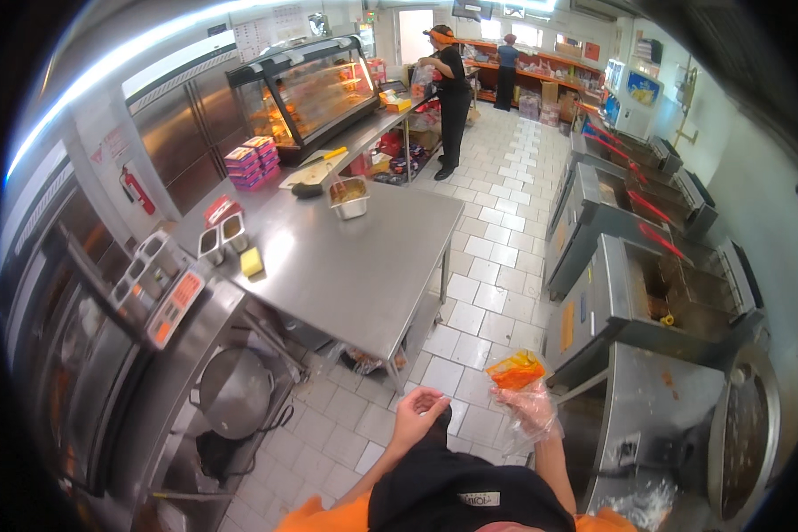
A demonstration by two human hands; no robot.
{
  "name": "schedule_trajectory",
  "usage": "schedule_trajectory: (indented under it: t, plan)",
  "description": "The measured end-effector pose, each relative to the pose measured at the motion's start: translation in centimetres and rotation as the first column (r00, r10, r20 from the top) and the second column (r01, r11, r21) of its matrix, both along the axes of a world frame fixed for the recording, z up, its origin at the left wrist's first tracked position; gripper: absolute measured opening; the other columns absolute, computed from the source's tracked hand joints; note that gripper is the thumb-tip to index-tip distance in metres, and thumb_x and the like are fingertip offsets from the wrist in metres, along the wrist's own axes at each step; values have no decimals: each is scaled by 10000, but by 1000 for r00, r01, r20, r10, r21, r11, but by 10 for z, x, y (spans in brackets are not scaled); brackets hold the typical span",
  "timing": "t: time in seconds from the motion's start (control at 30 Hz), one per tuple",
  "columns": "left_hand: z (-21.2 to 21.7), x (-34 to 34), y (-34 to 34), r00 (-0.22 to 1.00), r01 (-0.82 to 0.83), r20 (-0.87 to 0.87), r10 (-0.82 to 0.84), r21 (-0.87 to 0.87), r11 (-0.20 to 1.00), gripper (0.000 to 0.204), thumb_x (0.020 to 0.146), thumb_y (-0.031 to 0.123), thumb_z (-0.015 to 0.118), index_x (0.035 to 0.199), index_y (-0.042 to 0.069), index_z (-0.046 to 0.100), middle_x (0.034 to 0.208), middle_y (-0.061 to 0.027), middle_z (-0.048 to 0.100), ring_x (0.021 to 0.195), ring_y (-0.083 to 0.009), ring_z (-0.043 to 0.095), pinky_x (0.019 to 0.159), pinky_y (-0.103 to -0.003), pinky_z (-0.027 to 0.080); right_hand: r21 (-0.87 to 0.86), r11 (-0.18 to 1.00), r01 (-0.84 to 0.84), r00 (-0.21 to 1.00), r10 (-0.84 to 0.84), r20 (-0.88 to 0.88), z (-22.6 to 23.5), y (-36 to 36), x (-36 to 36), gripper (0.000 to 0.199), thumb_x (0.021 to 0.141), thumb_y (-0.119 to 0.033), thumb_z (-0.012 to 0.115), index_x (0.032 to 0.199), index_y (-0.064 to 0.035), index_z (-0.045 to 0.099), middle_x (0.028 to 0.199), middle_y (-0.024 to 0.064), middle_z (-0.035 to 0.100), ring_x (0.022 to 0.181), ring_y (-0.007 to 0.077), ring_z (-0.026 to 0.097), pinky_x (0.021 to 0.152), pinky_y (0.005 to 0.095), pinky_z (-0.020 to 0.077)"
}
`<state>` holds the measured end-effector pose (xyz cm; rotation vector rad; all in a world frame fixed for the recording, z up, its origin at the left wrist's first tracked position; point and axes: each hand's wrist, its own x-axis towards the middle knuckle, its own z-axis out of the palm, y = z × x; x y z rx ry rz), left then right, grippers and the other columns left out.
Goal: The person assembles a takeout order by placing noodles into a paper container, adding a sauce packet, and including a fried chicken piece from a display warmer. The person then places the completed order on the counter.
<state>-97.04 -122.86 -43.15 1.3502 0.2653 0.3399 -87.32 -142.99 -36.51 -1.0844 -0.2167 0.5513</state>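
Hands (530, 406) apart, the right's plastic bag (517, 369) points lengthwise forward.

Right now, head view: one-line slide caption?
Head view: left hand loosely curled, right hand amid clear plastic, orange at one end; steel table at left, fryers at right.

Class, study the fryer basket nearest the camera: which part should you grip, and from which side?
Probably the red handle, near its free end, coming from the tiled aisle: it is slim and juts toward that side, away from the dark metal body of the fryer basket.
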Motion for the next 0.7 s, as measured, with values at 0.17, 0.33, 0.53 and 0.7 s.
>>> schedule_trajectory:
  t: [0.17,0.33,0.53,0.7]
  plan:
    - [43,209,24,963,255,59,-263,124,959,329,791,124,757,1050,-18,612,861,-43,652,788,-70,608,734,-210,491,-56,998,-20,989,28,147,10,34,179,583,758,15,728,1251,-32,421,1120,119,591,974,218,624,826,355,536]
    - [81,409,46,853,519,-79,-517,243,820,254,784,135,765,948,-28,660,773,-44,675,707,-63,628,676,-198,508,-159,986,-43,990,64,125,28,37,345,520,746,37,735,1195,17,473,1093,124,611,1026,198,598,863,338,522]
    - [65,593,81,905,419,-188,-381,240,876,197,805,140,744,873,-28,667,754,-46,671,694,-61,625,663,-194,499,-283,935,-212,952,263,155,15,85,571,381,786,14,700,1120,42,518,1050,107,639,972,167,615,849,299,512]
    - [64,692,113,998,-33,-48,38,96,995,233,798,163,750,906,-10,637,759,-45,675,696,-74,630,671,-204,498,-315,820,-478,799,555,232,27,170,730,399,805,1,689,1160,57,515,988,86,649,912,147,618,794,274,513]
